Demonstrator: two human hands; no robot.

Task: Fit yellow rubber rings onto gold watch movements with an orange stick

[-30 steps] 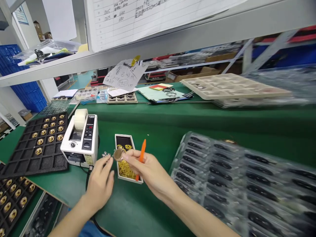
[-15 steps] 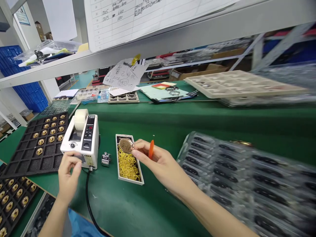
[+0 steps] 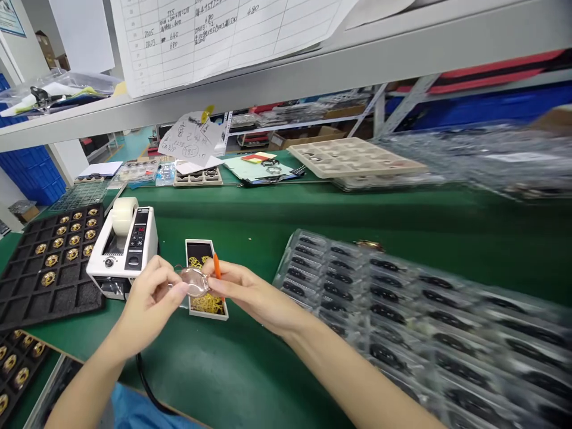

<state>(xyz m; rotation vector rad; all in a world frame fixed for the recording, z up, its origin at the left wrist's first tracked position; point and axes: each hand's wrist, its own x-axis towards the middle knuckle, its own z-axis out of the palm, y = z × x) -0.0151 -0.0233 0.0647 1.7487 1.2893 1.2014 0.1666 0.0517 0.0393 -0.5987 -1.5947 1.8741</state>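
Observation:
A round rose-gold watch case (image 3: 195, 282) is held up in front of me between both hands. My right hand (image 3: 254, 298) pinches its right edge, with a slim orange-handled tool (image 3: 217, 266) tucked among the same fingers. At the left edge of the case, the thumb and fingers of my left hand (image 3: 149, 304) are pinched together; what lies between them is too small to make out. Behind and below the case stands a narrow white box (image 3: 209, 314) with yellow rings (image 3: 208, 305) in it, partly hidden by my hands.
A white tape dispenser (image 3: 102, 262) stands left of my hands. Beyond it lies a black compartment tray (image 3: 27, 292) of gold-coloured round parts. Clear plastic trays (image 3: 357, 304) of dark parts cover the right side. A beige tray (image 3: 353, 156) rests at the back, below an overhead shelf (image 3: 286, 83).
My left hand has left the tape dispenser and come over to the watch case. The case has tilted in my right hand. The view has shifted right.

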